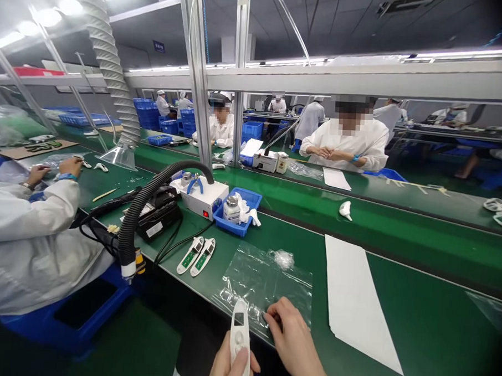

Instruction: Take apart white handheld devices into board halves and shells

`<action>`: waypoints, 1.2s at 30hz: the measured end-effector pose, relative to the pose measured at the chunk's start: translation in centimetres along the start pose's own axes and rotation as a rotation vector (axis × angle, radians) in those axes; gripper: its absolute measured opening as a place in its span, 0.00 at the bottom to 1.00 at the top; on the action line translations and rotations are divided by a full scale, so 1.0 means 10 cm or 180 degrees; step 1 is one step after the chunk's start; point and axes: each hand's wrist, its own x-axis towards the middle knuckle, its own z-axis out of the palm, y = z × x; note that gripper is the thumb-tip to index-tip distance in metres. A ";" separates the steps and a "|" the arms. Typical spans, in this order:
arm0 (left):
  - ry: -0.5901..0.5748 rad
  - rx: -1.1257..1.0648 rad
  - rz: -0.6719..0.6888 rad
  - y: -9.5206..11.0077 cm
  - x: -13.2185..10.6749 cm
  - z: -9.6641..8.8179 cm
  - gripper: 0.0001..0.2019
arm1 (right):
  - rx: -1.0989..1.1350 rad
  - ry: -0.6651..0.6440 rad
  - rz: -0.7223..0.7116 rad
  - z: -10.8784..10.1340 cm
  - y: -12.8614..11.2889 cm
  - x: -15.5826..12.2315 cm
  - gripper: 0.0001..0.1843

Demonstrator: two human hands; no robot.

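My left hand [231, 366] is closed around a white handheld device casing [239, 331] with a small dark window and a round button area, held upright at the table's front edge. Just to its right, my right hand [288, 331] has its thumb and fingertips pinched together over the clear plastic bag [251, 268]. What sits between those fingertips is too small to make out. The bag lies flat on the green table, with a small bundle of clear film [284, 260] on its far part. Two open casing halves with green circuit boards [197, 257] lie left of the bag.
White paper sheets [352, 298] lie to the right. Behind the bag stand a blue tray [237, 225] with a bottle and a white box [204, 197]. A black flexible hose [136, 205] arches at left, near a co-worker's sleeve [38, 201]. A white part [345, 210] rests on the green belt.
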 end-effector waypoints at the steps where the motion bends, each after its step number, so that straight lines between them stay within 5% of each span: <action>1: 0.0002 -0.0039 0.0045 0.00 0.01 -0.01 0.26 | -0.0007 0.0015 0.0026 0.02 0.00 -0.01 0.11; 9: -0.0119 -0.0101 -0.0203 0.02 0.05 -0.01 0.31 | 0.0627 0.0295 -0.0088 -0.04 -0.08 -0.17 0.15; 13: -0.0407 0.0028 -0.0199 0.06 0.05 0.04 0.30 | 0.1027 0.0060 -0.0074 -0.18 -0.26 -0.18 0.17; 24: -0.0811 0.0270 -0.0186 0.00 0.05 0.10 0.30 | 0.0575 -0.0195 -0.0081 -0.20 -0.28 -0.11 0.15; 36: -0.0812 0.0338 -0.0186 0.02 0.07 0.16 0.30 | 0.0435 -0.0168 -0.0121 -0.17 -0.22 -0.11 0.14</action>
